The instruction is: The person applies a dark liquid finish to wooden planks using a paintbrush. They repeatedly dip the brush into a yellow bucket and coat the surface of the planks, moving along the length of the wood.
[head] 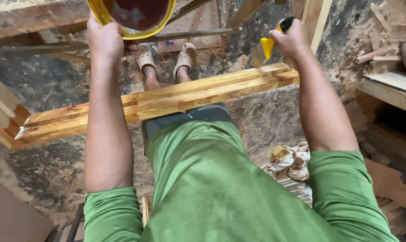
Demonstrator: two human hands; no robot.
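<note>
Two varnished planks (167,101) below bucket (131,15), brush (270,42).

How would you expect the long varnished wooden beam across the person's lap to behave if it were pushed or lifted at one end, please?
The wooden beam looks thick and solid, so probably stiff and fairly heavy. Its squared faces suggest it would slide, not roll. The glossy wet-looking coat may make it slippery, and its length could make it swing awkwardly if lifted at one end.
</note>
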